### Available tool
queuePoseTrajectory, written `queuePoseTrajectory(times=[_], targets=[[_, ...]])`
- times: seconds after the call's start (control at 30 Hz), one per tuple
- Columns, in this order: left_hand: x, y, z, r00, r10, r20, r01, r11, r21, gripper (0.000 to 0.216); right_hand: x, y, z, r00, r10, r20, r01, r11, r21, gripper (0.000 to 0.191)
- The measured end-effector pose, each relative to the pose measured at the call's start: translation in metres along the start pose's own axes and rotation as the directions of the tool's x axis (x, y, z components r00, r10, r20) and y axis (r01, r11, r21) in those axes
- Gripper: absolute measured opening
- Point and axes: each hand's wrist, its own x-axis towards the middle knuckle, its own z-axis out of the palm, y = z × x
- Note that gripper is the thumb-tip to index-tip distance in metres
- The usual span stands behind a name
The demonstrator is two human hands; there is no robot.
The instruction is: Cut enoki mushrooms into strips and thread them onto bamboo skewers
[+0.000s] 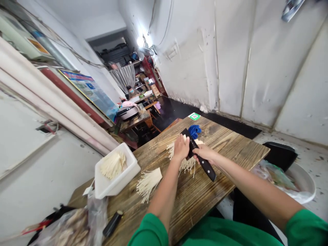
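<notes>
My right hand (pixel 205 153) is wrapped round the black handle of a cleaver (pixel 208 170), its dark blade slanting up and left over the wooden table (pixel 230 143). Close against the blade, my left hand (pixel 181 148) presses down on a bunch of enoki mushrooms (pixel 189 165). Their thin stems fan out under both hands, and the blade and fingers hide part of the bunch. Another enoki bunch (pixel 149 182) lies apart, left of my left forearm. More enoki (pixel 114 164) fill part of a white plastic tub (pixel 133 163) at the table's left side.
A crumpled blue cloth (pixel 194 131) lies just beyond the blade, near a green QR-code card (pixel 194 116). At lower left are a black cylinder (pixel 112 223) and a clear bag of brownish pieces (pixel 74 229). A white bin (pixel 311 182) stands right of the table.
</notes>
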Motion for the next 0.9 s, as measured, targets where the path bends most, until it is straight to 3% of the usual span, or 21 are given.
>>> queuePoseTrajectory(times=[0.13, 0.23, 0.33, 0.4, 0.53, 0.63, 0.77, 0.9], targets=[[0.007, -0.003, 0.036, 0.999, -0.014, 0.031, 0.014, 1.0, 0.002, 0.075, 0.004, 0.022, -0.017, 0.997, 0.008, -0.079, -0.017, 0.994, -0.108, 0.024], [0.012, -0.003, 0.053, 0.999, -0.031, 0.025, 0.031, 0.999, 0.014, 0.077, -0.003, 0.029, -0.044, 0.987, -0.033, -0.159, -0.008, 0.968, -0.251, 0.019], [0.017, 0.0, 0.064, 0.999, -0.047, 0.012, 0.047, 0.999, 0.018, 0.077, -0.011, 0.032, -0.084, 0.953, -0.11, -0.281, -0.033, 0.888, -0.459, 0.016], [0.018, 0.003, 0.066, 0.999, -0.054, 0.0, 0.054, 0.999, 0.006, 0.077, -0.015, 0.035, -0.107, 0.913, -0.177, -0.368, -0.096, 0.784, -0.614, 0.019], [0.003, 0.003, 0.048, 0.998, -0.035, -0.055, 0.032, 0.998, -0.052, 0.074, -0.015, 0.048, -0.123, 0.852, -0.27, -0.448, -0.256, 0.532, -0.807, 0.029], [-0.021, -0.016, 0.022, 0.992, -0.012, -0.125, 0.006, 0.999, -0.047, 0.074, -0.007, 0.066, -0.124, 0.846, -0.332, -0.417, -0.284, 0.381, -0.88, 0.037], [-0.067, -0.069, -0.012, 0.99, -0.088, -0.113, 0.093, 0.995, 0.043, 0.071, 0.026, 0.1, -0.136, 0.825, -0.45, -0.34, -0.263, 0.227, -0.938, 0.047], [-0.115, -0.131, -0.035, 0.98, -0.185, -0.073, 0.188, 0.981, 0.043, 0.07, 0.061, 0.126, -0.151, 0.81, -0.496, -0.314, -0.24, 0.207, -0.948, 0.047]])
